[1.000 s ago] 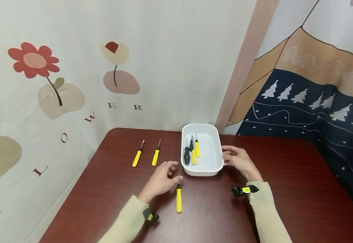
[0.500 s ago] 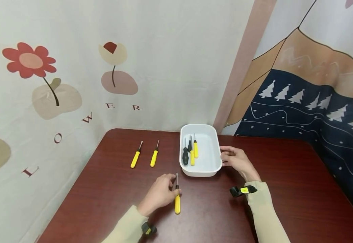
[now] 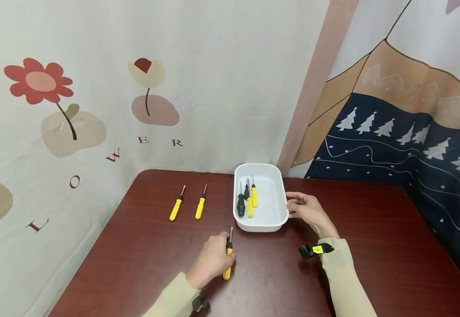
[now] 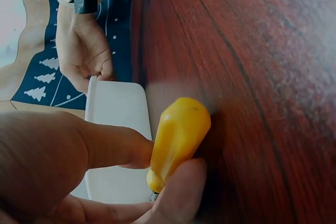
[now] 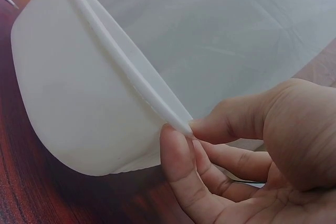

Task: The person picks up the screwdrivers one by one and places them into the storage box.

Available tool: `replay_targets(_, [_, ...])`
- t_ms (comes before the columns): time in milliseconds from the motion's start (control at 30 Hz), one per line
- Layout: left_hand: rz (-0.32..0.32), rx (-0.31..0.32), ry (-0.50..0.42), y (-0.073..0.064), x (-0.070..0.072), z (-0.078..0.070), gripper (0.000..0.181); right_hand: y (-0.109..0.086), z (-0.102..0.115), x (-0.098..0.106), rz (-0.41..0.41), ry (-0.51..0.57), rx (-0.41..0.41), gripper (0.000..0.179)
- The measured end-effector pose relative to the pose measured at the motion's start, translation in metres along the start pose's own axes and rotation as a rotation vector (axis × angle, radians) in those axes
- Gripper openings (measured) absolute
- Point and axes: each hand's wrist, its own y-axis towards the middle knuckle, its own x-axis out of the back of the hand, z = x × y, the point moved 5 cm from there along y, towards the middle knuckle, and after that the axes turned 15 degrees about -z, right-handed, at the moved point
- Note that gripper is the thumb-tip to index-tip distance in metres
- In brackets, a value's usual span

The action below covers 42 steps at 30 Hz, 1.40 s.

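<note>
My left hand [image 3: 211,257] pinches a yellow-handled screwdriver [image 3: 229,252] in front of the box, its metal tip pointing away from me. In the left wrist view the yellow handle [image 4: 181,129] sits between thumb and fingers, its butt end raised toward the camera. A white plastic box [image 3: 271,224] stands at the table's back, and my right hand [image 3: 308,212] holds its right side. Seen from the right wrist, thumb and fingers [image 5: 178,156] pinch the box's rim [image 5: 136,80]. Along the box's left side lie black screwdrivers [image 3: 241,206] and yellow ones [image 3: 250,208].
Two more yellow screwdrivers, one farther left [image 3: 176,208] and one nearer the box [image 3: 200,207], lie apart on the dark red table [image 3: 142,246]. A printed curtain [image 3: 214,88] hangs directly behind the table's back edge.
My left hand has come down and toward me onto the yellow screwdriver, its fingers closing round the handle, which has tilted slightly. The right hand stays at the box.
</note>
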Motion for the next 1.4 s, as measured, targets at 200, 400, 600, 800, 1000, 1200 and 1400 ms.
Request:
replay_targets(200, [-0.004, 0.012, 0.008, 0.000, -0.001, 0.000, 0.037, 0.000, -0.001, 0.000, 0.000, -0.003, -0.008, 0.046])
replay_targets(400, [0.015, 0.018, -0.004, -0.002, 0.002, -0.001, 0.041, 0.000, -0.001, 0.000, 0.000, -0.003, -0.012, 0.047])
replay_targets(600, [0.045, -0.012, -0.041, -0.004, 0.009, -0.005, 0.041, 0.001, -0.002, 0.000, 0.005, 0.007, -0.002, 0.048])
replay_targets(800, [0.064, -0.054, -0.109, -0.004, 0.017, -0.009, 0.039, 0.002, -0.003, 0.000, 0.006, 0.007, -0.011, 0.048])
replay_targets(1000, [0.056, -0.116, -0.138, -0.006, 0.029, -0.015, 0.039, 0.001, -0.002, 0.000, 0.004, 0.015, -0.002, 0.047])
replay_targets(1200, [0.058, -0.129, -0.165, -0.004, 0.036, -0.020, 0.033, 0.001, -0.002, 0.000, 0.002, 0.012, -0.005, 0.048])
replay_targets(1400, [0.110, -0.103, -0.206, -0.004, 0.038, -0.021, 0.031, 0.001, -0.002, 0.001, 0.004, 0.009, -0.005, 0.048])
